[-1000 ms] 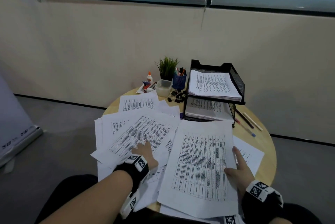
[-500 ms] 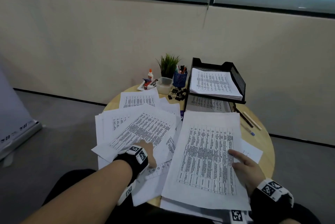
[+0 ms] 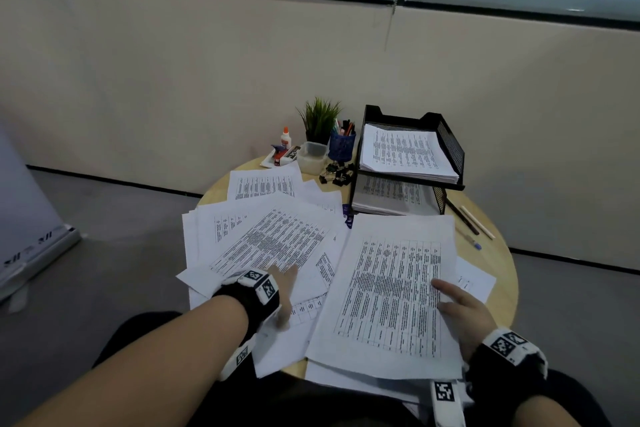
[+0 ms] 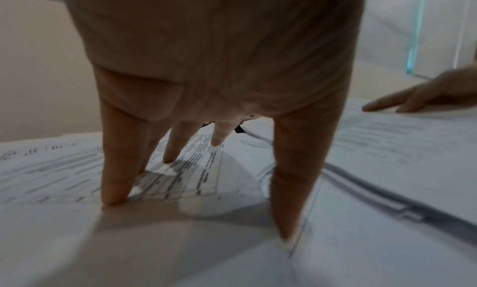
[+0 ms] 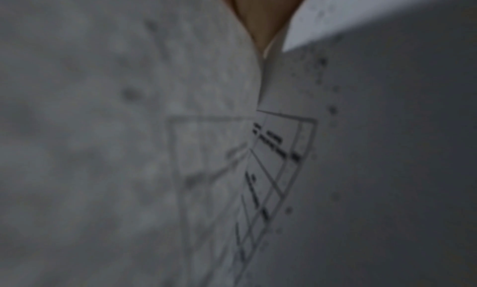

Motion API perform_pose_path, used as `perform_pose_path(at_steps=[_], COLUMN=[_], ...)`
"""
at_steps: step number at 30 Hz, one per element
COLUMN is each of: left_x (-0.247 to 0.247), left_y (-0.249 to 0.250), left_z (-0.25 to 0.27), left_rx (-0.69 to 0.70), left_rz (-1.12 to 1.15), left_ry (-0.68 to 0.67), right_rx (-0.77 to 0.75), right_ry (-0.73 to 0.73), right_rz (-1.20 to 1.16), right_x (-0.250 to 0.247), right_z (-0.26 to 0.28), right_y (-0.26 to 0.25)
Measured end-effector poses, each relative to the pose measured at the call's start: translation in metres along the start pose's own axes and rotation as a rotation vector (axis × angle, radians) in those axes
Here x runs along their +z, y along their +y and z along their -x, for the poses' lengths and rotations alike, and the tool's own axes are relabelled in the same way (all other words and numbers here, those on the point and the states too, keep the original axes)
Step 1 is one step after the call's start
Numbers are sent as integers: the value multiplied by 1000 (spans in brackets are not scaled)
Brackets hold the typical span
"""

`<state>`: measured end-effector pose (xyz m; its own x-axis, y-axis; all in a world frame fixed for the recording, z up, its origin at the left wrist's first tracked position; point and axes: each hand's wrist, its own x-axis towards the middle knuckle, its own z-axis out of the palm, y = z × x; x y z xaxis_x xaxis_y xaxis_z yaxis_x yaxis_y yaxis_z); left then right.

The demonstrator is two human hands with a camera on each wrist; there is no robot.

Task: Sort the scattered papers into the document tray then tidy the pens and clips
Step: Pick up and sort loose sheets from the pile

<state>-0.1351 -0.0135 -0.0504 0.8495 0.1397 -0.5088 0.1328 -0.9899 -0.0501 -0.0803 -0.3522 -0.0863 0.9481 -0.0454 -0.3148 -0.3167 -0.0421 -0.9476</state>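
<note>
Printed sheets lie scattered over a round wooden table. My left hand rests on them, fingers spread straight with the tips pressing the paper. My right hand holds the right edge of a stack of sheets, one finger on top. In the right wrist view a finger sits between sheets. The black two-tier mesh tray at the back holds papers on both levels. Pens lie right of it. Black binder clips lie left of it.
At the back stand a blue pen cup, a clear plastic box, a small plant, a glue bottle and a stapler. Several sheets overhang the near table edge. A wall is behind the table.
The stack under my right hand has slid a little toward the tray, and the right hand has moved down its edge. My left hand shifted slightly right on the papers.
</note>
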Motion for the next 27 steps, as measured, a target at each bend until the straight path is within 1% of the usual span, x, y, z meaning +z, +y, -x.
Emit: perform_pose_path(at_steps=[2, 4, 5, 8, 9, 11, 15, 18, 20, 24, 27], left_x=[0, 0, 0, -10, -15, -21, -25, -21, -14, 3, 7], left_y=[4, 4, 4, 5, 6, 8, 30, 56, 74, 108, 133], left_z=[4, 9, 11, 14, 15, 15, 28, 36, 38, 38, 42], left_rx=[25, 22, 9, 29, 37, 81, 255, 364, 419, 518, 583], left_rz=[-21, 10, 30, 62, 79, 134, 367, 476, 527, 591, 648], left_ry=[59, 85, 79, 59, 49, 56, 121, 64, 11, -66, -65], right_rx=[21, 72, 101, 174, 182, 193, 147, 69, 28, 28, 44], right_ry=[9, 1, -10, -51, -53, -72, -68, -76, -58, -60, -91], right_rz=[28, 84, 103, 131, 131, 137, 121, 57, -45, -119, -112], right_x=[1, 2, 2, 3, -1, 1, 7, 13, 18, 21, 19], right_z=[5, 8, 7, 5, -6, -8, 13, 18, 21, 22, 18], right_y=[-3, -1, 3, 12, 22, 23, 0, -3, -4, -3, 1])
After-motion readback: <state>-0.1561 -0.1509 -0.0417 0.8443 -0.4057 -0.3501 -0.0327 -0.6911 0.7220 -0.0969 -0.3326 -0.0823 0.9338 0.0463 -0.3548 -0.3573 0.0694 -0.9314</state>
